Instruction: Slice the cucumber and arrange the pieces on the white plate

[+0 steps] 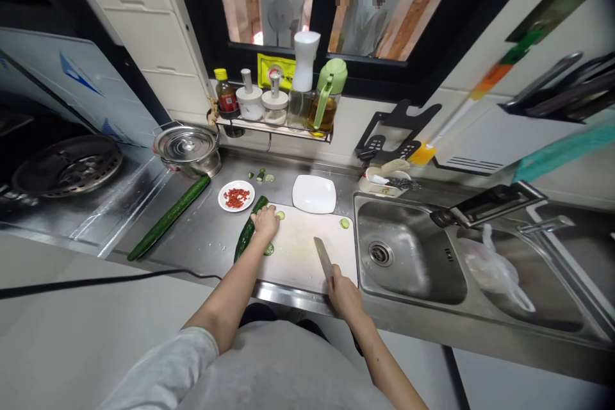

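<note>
Plainly, the right hand point(344, 295) is closed round the handle of a knife point(323, 258), its blade angled over the cutting board point(300, 262). At the board's left edge, the left hand point(266, 223), fingers partly bent, rests by the cut cucumber point(245, 238) (whether it grips any, I cannot tell). Pale slices point(280, 215) lie beside it, a white plate point(314, 194) just beyond the board, and a long cucumber point(169, 218) farther left.
</note>
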A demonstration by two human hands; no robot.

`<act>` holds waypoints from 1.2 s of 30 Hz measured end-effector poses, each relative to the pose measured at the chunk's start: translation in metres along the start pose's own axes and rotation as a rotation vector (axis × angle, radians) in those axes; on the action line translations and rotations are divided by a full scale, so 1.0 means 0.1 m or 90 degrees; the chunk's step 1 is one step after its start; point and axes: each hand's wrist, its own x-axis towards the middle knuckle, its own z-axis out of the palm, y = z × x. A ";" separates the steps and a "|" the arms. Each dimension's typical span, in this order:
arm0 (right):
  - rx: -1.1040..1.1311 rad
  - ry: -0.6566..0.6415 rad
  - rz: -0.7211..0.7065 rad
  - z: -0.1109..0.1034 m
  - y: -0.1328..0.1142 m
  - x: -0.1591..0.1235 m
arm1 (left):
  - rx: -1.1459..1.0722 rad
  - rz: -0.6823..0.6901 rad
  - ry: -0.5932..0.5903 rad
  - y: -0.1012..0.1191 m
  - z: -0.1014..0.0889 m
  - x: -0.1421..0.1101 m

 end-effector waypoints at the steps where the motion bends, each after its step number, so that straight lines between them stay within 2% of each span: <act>1: -0.002 0.000 -0.001 0.00 0.00 0.00 | 0.017 0.009 -0.006 0.02 0.01 0.05; 6: 0.006 -0.007 0.012 0.01 -0.02 -0.02 | 0.066 0.061 -0.017 0.01 0.07 0.15; 14: 0.017 0.006 0.009 0.06 0.02 0.01 | 0.046 0.063 -0.044 0.05 0.12 0.24; 20: 0.016 0.005 0.000 0.08 0.03 0.03 | 0.094 0.186 -0.067 0.04 0.11 0.28; 22: 0.016 0.005 0.002 0.08 0.03 0.04 | 0.113 0.197 -0.063 0.04 0.09 0.29; 26: 0.015 0.009 0.004 0.08 0.03 0.04 | 0.095 0.180 -0.048 0.06 0.03 0.29; 29: 0.014 0.010 0.005 0.07 0.02 0.02 | 0.021 0.115 -0.078 0.07 -0.01 0.25; 32: 0.013 -0.001 0.004 0.03 0.00 0.01 | -0.075 0.054 -0.131 0.09 0.01 0.12; 36: 0.006 -0.018 -0.001 -0.02 -0.02 0.01 | -0.121 0.051 -0.172 0.15 0.13 -0.15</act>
